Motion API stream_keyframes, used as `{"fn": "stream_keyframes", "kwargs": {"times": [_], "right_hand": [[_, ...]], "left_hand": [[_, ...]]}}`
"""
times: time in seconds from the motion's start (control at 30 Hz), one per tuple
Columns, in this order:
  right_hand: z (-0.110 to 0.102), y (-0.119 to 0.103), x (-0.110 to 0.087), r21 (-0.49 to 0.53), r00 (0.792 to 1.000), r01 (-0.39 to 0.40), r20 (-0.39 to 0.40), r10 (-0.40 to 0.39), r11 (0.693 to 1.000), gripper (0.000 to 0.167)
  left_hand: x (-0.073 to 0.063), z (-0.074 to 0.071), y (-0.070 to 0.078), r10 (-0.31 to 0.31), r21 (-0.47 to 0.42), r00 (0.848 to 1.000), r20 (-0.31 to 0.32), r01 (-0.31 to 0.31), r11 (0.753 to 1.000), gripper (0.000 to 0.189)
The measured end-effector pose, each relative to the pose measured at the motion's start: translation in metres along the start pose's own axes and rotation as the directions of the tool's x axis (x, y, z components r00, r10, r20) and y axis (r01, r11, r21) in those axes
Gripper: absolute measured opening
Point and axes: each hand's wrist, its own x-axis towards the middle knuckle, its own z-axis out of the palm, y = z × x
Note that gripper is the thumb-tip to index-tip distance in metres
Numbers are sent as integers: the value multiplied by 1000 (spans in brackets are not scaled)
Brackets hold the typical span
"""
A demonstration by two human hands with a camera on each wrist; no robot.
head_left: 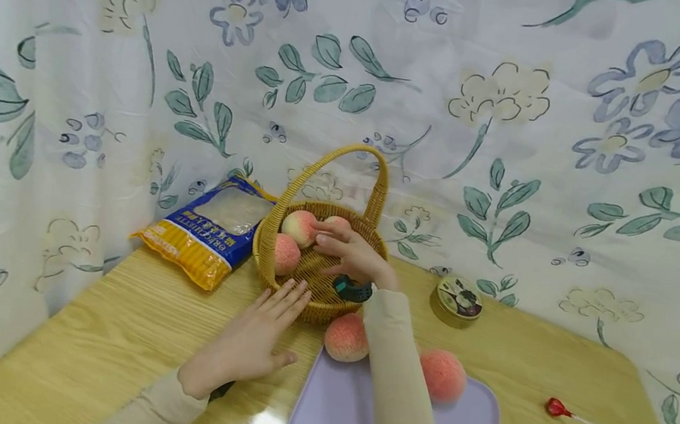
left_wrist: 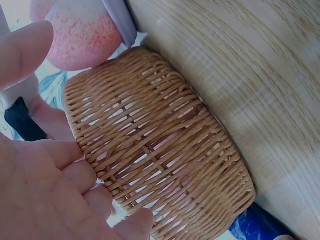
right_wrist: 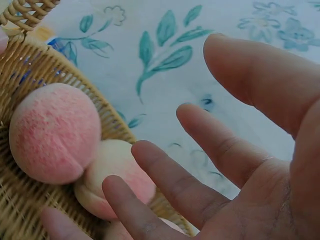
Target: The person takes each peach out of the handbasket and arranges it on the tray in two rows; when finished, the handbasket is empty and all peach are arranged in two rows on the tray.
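Note:
A wicker basket (head_left: 319,310) with a tall handle holds peaches; three show in the head view, including a pale pink one (head_left: 286,255) at the left side. My left hand (head_left: 259,333) touches the near rim with its fingers straight; in the left wrist view its fingertips meet the woven wall (left_wrist: 160,150). Above the basket's opening hovers my right hand (head_left: 352,252), fingers spread and holding nothing. Below its fingers, the right wrist view shows a peach (right_wrist: 55,132) beside a paler peach (right_wrist: 117,172).
A lilac tray (head_left: 340,420) lies in front, partly under my right forearm, with one peach (head_left: 349,338) at its far left corner and another (head_left: 442,376) at its far edge. A pasta bag (head_left: 210,228) leans left of the basket. Rightward are a round tin (head_left: 457,301) and a red lollipop (head_left: 557,407).

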Motion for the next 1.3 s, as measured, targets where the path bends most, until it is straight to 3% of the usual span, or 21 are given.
{"fn": "stream_keyframes", "kwargs": {"times": [0.23,0.47,0.8,1.07,1.3], "right_hand": [[9,8,23,-75,999,-28,27,30,997,52],[12,12,47,-212,998,-44,36,53,976,51],[10,20,60,-269,983,-104,121,141,957,53],[15,20,68,-559,960,-65,191,205,827,54],[12,19,67,-610,969,-44,167,183,791,57]], "left_hand": [[0,0,-1,6,1,1000,4,-6,1000,91],[4,-2,-2,28,16,999,-36,-28,999,88],[3,0,-3,8,-7,1000,-8,-8,1000,89],[1,-1,0,-9,-40,1000,17,10,999,89],[2,0,0,-8,5,1000,6,8,1000,90]]}}
